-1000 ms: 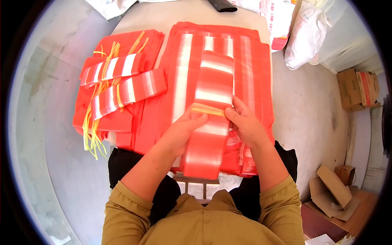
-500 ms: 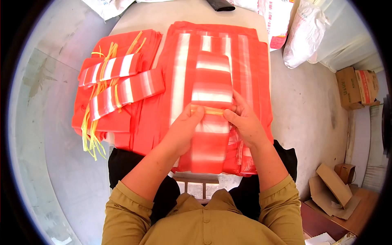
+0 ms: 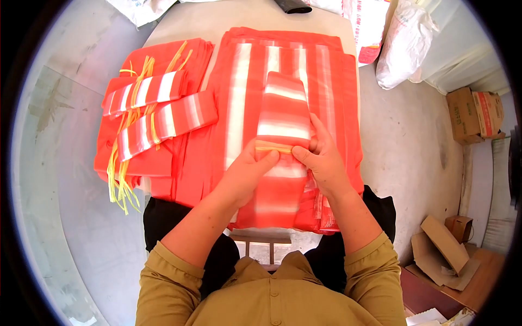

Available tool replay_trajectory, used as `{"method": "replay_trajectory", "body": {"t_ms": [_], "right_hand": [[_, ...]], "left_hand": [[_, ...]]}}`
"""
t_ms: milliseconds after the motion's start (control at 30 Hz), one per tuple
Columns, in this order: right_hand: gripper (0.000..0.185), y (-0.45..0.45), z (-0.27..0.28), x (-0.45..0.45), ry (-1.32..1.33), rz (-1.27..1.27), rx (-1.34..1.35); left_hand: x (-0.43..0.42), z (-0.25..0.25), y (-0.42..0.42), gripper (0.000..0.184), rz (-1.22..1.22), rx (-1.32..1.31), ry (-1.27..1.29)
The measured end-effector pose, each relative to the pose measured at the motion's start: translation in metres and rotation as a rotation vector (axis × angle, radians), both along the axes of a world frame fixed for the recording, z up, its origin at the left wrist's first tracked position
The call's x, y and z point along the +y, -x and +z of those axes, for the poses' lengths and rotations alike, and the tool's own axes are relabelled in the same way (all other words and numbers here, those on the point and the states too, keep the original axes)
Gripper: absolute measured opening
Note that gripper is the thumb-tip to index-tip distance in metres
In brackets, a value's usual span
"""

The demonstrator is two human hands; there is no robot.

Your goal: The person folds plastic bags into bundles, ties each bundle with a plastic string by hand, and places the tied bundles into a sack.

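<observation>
A long folded bundle of red-and-white striped plastic bags [image 3: 283, 115] lies lengthwise in front of me, with a yellow tie strip [image 3: 273, 146] across its middle. My left hand [image 3: 243, 173] is closed at the bundle's left edge, its thumb pressing on the strip. On the opposite edge my right hand [image 3: 325, 165] pinches the strip's other end between thumb and fingers. Fingers of both hands are partly hidden behind the bundle. Underneath lies a wide stack of the same striped plastic sheets [image 3: 237, 87].
To the left, two folded striped bundles [image 3: 169, 121] rest on a red stack [image 3: 163, 163] with loose yellow strips [image 3: 122, 190]. A white sack [image 3: 405, 43] stands beyond the table's right side. Cardboard boxes [image 3: 476, 116] sit at far right, and an opened carton [image 3: 443, 255] lies lower right.
My thumbs have come closer together over the yellow strip, the left one sliding inward to the right. The bundle's far end has tilted slightly and shifted right.
</observation>
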State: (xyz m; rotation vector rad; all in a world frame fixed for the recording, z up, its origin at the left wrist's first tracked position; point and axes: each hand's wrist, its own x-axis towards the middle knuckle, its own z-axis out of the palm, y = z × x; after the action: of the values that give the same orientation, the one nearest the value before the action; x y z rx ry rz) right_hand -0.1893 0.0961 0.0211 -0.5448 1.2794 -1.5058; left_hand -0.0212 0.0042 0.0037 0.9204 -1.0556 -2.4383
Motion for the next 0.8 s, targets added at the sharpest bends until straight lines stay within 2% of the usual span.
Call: {"method": "replay_trajectory", "body": {"t_ms": [33,133,233,500,600,733,800], "right_hand": [[0.091,0.001,-0.001,0.001,-0.016,-0.008,0.060],[0.090,0.005,-0.009,0.005,-0.030,-0.028,0.171],[0.088,0.007,-0.009,0.005,0.002,-0.035,0.140],[0.087,0.014,-0.005,-0.001,-0.146,-0.042,0.099],[0.086,0.015,-0.013,-0.003,-0.127,-0.062,-0.004],[0.084,0.016,-0.008,0.002,-0.069,-0.067,0.025],[0.082,0.018,-0.006,0.004,-0.023,-0.095,0.080]], "left_hand": [[0.000,0.001,0.000,0.046,-0.003,0.017,-0.008],[0.005,0.005,0.000,0.055,-0.076,-0.168,0.163],[0.007,-0.002,0.002,0.062,-0.090,-0.166,0.109],[0.007,0.005,0.003,0.064,-0.088,-0.091,-0.017],[0.005,0.003,0.002,0.064,-0.094,-0.089,-0.027],[0.004,0.008,0.002,0.068,-0.106,-0.127,-0.049],[0.004,0.015,0.002,0.067,-0.151,-0.195,0.054]]}}
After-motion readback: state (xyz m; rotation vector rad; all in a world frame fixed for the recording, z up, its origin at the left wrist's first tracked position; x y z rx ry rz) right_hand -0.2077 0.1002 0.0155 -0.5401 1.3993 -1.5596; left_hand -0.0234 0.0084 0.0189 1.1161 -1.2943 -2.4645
